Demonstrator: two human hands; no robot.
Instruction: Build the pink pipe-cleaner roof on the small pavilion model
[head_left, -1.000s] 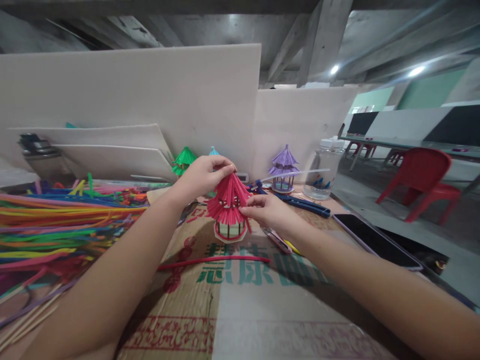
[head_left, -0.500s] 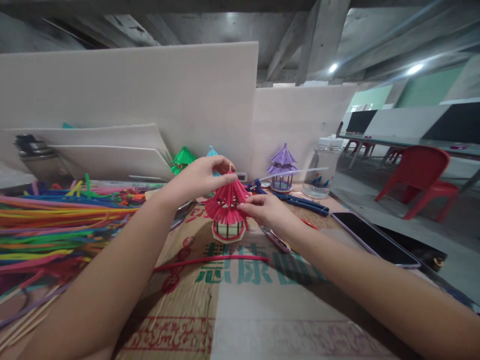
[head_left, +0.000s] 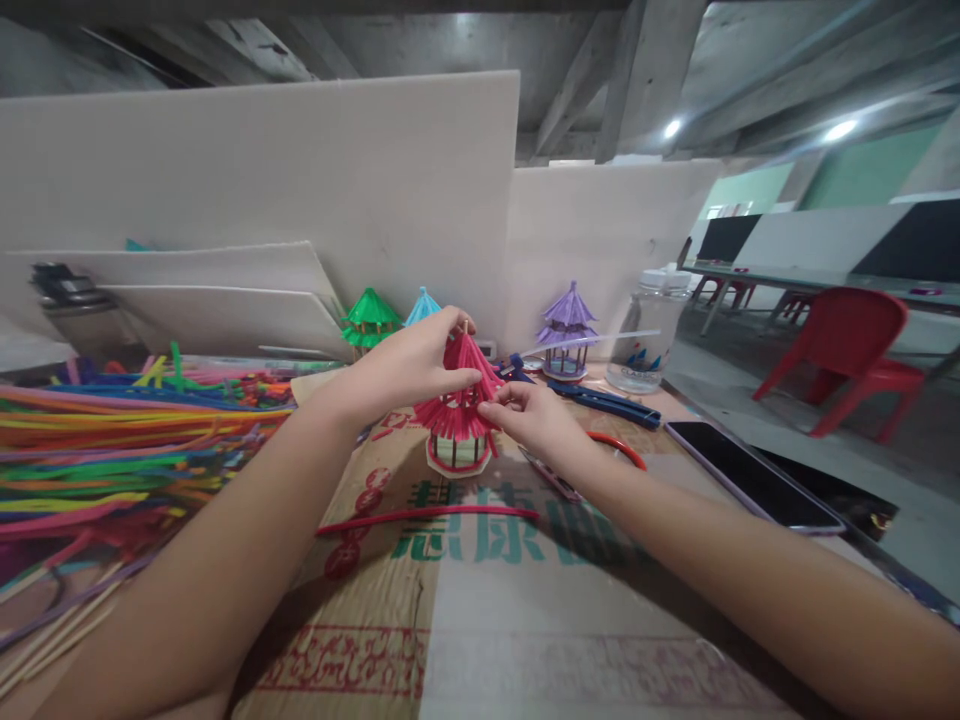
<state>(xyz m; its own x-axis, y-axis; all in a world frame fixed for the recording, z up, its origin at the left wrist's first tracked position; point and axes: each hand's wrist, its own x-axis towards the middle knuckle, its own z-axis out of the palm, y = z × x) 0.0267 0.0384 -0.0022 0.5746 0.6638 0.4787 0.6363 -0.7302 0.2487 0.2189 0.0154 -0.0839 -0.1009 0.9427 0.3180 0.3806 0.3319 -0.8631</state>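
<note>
Red pavilion: centre of the frame, upright on the cardboard [head_left: 367,590] — the red pavilion [head_left: 454,418] has a two-tier roof over thin posts and a pale base, and a stick tip pokes from its peak.
Left hand [head_left: 416,362]: at the pavilion's upper left, thumb stretched across the front of the upper roof, fingers curving behind the peak; their tips are partly hidden, so how firmly they grip cannot be told.
Right hand [head_left: 534,412]: just right of centre, thumb and forefinger nearly together, pinching the right edge of the lower roof, the other fingers curled.
Red strip [head_left: 427,514]: lying across the cardboard, below the pavilion in the frame.
Coloured strips [head_left: 127,430]: heaped at the left edge.
Other pavilions: green pavilion [head_left: 370,312] and blue pavilion [head_left: 422,304] left of centre, the latter partly covered by the left hand; purple pavilion [head_left: 568,322] right of centre.
Right side: clear bottle [head_left: 645,340] beside the purple pavilion, blue tool [head_left: 611,402] below them, orange loop [head_left: 628,446] behind the right forearm — then the phone [head_left: 750,475], lying flat.
</note>
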